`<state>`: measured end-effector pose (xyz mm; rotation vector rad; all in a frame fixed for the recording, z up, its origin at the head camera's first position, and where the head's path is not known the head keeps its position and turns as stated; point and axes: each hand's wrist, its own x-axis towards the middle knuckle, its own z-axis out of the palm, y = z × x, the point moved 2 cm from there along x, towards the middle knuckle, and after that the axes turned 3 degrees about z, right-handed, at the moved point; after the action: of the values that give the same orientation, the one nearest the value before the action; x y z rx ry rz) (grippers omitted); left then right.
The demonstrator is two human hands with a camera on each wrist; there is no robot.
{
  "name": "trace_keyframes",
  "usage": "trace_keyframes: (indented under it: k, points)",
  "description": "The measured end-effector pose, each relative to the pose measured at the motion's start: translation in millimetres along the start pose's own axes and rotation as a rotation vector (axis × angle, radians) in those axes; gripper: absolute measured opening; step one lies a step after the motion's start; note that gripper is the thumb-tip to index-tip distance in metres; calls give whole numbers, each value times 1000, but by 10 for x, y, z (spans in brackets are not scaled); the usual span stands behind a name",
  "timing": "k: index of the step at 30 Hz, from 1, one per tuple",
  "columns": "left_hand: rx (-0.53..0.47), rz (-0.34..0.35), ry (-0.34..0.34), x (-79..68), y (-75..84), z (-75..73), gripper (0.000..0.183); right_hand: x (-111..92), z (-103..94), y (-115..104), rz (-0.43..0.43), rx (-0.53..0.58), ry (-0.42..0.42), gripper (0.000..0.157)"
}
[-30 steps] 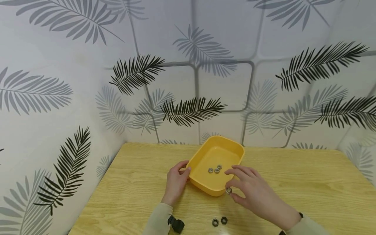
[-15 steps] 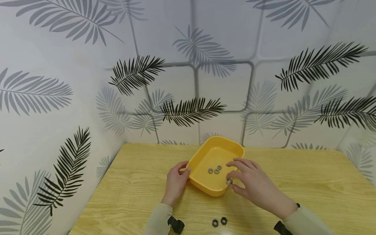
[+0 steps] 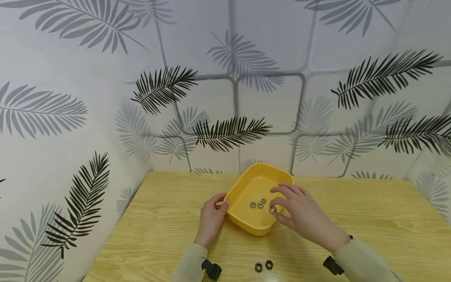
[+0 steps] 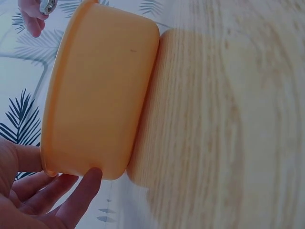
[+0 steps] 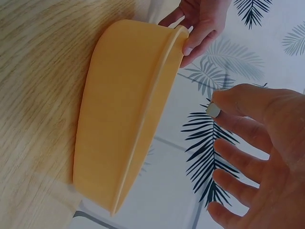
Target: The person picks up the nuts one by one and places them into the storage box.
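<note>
Thumb and forefinger of the right hand (image 3: 303, 215) pinch a metal nut (image 3: 273, 210) above the rim on the right side of a yellow container (image 3: 248, 219), the other fingers spread loosely. The left hand (image 3: 211, 217) grasps the container's left corner, thumb over the rim and fingertips against the outer wall. Inside, three silvery nuts (image 3: 260, 205) lie grouped on the container's floor. Two darker nuts (image 3: 258, 267) (image 3: 269, 264) lie just beside each other on the wood-grain desk (image 3: 158, 219), in front of the container and apart from it. Both wrists carry black devices (image 3: 212, 270) near pale sleeves (image 3: 190, 262). Behind the desk stands a wall (image 3: 267, 51) patterned with grey and black fronds.
</note>
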<state>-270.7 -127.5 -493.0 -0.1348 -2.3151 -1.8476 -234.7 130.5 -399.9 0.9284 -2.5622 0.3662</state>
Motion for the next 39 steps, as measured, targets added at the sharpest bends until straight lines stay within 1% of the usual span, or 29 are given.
trace_keyframes:
  k: [11,20,27,32,39]
  points:
    - [-2,-5,4,-13,24,2,32,98,96,96,40,17,5,18]
    - [-3,-3,3,1,14,7,32,167,158,167,55,15,17,17]
    - [-9,-5,4,-5,10,6,32,215,190,191,50,15,32,16]
    - [-3,-12,4,-8,-1,7,33,245,225,213,61,13,24,16]
    - [-9,-3,-1,2,5,5,33,305,258,245,74,12,17,16]
